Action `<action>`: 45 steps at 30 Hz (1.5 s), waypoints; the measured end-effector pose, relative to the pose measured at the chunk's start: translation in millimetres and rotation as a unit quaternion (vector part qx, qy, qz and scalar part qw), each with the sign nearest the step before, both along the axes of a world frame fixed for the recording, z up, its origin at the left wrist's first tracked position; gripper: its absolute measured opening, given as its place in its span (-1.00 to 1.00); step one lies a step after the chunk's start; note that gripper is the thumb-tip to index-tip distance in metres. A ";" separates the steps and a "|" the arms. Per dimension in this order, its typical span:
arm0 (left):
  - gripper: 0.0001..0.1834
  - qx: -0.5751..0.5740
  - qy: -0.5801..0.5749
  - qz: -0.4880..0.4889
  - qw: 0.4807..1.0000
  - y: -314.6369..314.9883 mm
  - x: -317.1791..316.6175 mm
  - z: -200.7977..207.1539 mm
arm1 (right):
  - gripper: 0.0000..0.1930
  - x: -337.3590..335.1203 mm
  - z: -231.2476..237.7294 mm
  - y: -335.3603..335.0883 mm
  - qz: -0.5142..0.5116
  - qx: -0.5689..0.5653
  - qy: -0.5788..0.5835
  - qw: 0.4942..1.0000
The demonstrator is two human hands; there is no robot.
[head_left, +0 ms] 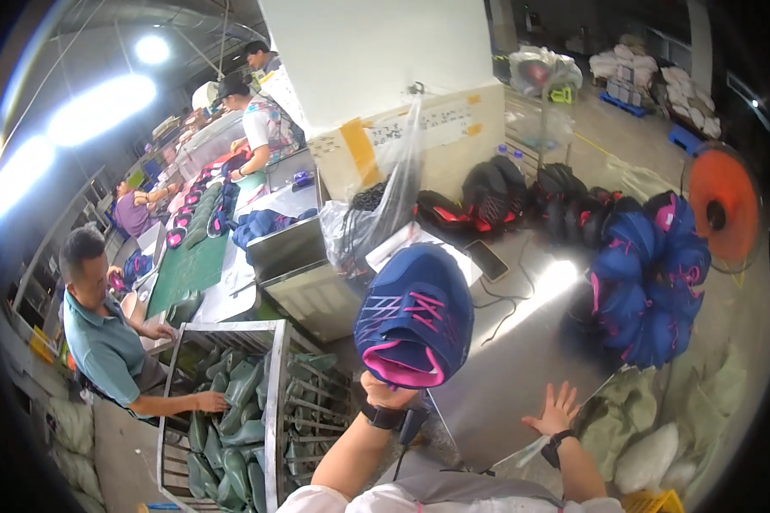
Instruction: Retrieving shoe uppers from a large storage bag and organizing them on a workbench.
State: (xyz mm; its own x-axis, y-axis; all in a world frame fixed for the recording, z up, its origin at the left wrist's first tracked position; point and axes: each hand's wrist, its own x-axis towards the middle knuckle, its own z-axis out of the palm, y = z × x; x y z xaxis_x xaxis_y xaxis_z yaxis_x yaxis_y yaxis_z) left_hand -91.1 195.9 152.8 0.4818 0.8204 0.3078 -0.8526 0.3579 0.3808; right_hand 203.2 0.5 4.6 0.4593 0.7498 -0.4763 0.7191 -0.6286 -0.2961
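My left hand (pixel 387 393) grips a navy blue sneaker (pixel 412 295) at its heel end and holds it up before me. The sneaker has pink laces and a pink lining, and its opening faces me. It hides part of the left hand's fingers. Lower right, my right hand (pixel 556 412) is open and holds nothing, its fingers spread near the edge of the grey metal table (pixel 505 385). Across the table's right side lies a pile of similar blue sneakers (pixel 650 291). A phone (pixel 487 262) rests on the table, just right of the raised sneaker.
Black and red sneakers (pixel 492 197) line the table's far side. A clear plastic bag (pixel 402 167) hangs by the pillar. To the left, a co-worker reaches into a metal cage (pixel 278 402) of green shoe lasts (pixel 244 410). An orange fan (pixel 720 205) stands right, above pale green sacks (pixel 633 419).
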 end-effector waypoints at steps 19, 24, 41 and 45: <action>-0.50 -0.108 0.024 0.305 0.946 350.1 -227.7 1.9 | 0.20 -43.7 46.2 60.5 -0.115 -0.180 -0.067 0.975; -0.59 -0.221 0.175 0.435 0.855 495.9 -238.2 -11.2 | 0.20 -33.3 40.4 56.4 -0.072 -0.186 -0.079 0.977; -0.95 -0.031 0.510 0.091 0.855 40.6 -55.1 -70.6 | 0.04 342.2 185.5 -41.3 -0.316 0.360 -0.259 0.838; -0.91 -0.051 0.551 0.126 0.823 -15.8 -54.1 -33.7 | 0.05 389.8 177.7 -30.0 -0.304 0.153 -0.053 0.939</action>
